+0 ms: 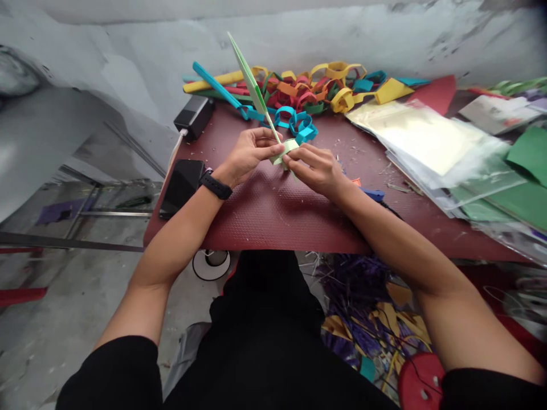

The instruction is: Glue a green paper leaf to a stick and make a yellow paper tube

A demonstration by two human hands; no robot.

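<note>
At the far left edge of the dark red counter [277,222] a black phone [182,185] lies flat, and behind it, near the wall, sits a small black box [194,114] with a white cable running from it. Your left hand [248,154], with a black wristband [216,185] on the wrist, is raised just above the counter near its middle. Its fingers are closed narrow, pinching the lower end of a light green paper strip [252,85]. The strip rises from your hands and leans up and to the left, its free end in the air in front of the grey wall. At its bottom the strip is curled over between your two hands. Your right hand [316,168] meets the left there, its fingers also drawn in tight on the curled end of the strip, so both hands hold the same piece and almost touch. Just behind your hands a blue paper chain [299,122] lies on the counter, joined to a heap of paper chain [316,88] in yellow, red, orange and green along the wall. A small blue object [371,195] shows just beside your right forearm; I cannot tell what it is. Further right lie clear plastic sleeves [427,142] holding sheets, a red sheet [436,91] behind them, and green sheets [530,151] at the right edge. Small paper scraps are scattered over the counter.
</note>
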